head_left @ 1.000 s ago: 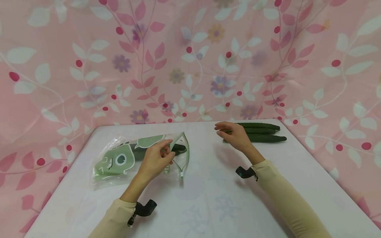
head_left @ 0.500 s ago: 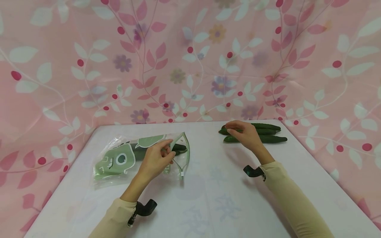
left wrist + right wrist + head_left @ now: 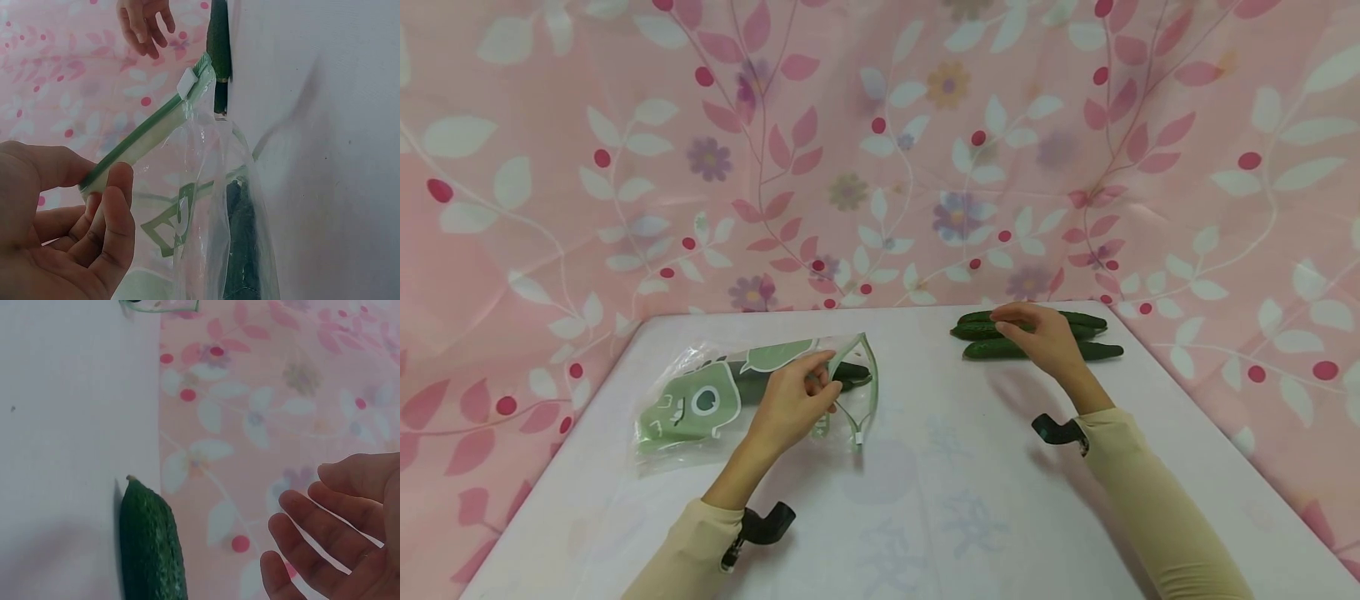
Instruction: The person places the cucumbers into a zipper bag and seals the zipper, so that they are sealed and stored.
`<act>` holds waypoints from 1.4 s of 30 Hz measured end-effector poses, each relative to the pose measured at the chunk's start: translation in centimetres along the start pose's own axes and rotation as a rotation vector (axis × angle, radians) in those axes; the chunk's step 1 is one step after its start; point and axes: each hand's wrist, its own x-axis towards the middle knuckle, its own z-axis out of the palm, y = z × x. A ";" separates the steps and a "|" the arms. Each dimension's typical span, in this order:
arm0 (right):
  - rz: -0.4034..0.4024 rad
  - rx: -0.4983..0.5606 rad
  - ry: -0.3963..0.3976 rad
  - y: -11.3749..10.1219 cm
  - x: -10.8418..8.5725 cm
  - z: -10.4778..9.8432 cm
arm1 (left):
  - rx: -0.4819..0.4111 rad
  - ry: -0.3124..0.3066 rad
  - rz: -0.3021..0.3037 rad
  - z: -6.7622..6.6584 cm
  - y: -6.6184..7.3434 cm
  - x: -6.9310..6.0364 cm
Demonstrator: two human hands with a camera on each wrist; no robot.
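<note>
The left hand pinches the green zip edge of a clear bag with a green cartoon print, its mouth facing right. Dark green cucumbers lie inside the bag near the mouth. The right hand hovers above several loose cucumbers at the back right, its fingers apart and gently bent, holding nothing. In the right wrist view one cucumber lies to the left of the right hand, with a gap between them.
A white cloth-covered table carries the bag on the left and the loose cucumbers on the right. Behind it hangs a pink floral curtain. A small black device sits at the left wrist and another at the right.
The right hand has moved to the right over the loose cucumbers, uncovering their left ends. The left hand and the bag have stayed in place.
</note>
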 end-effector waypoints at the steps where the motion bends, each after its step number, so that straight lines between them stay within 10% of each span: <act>1: 0.002 -0.007 0.002 0.2 0.0 -0.2 | -0.001 0.000 0.000 0.0 0.0 0.0; 42: 0.205 -0.171 0.062 7.9 -2.4 -4.8 | -0.002 -0.011 -0.001 0.1 -0.4 0.0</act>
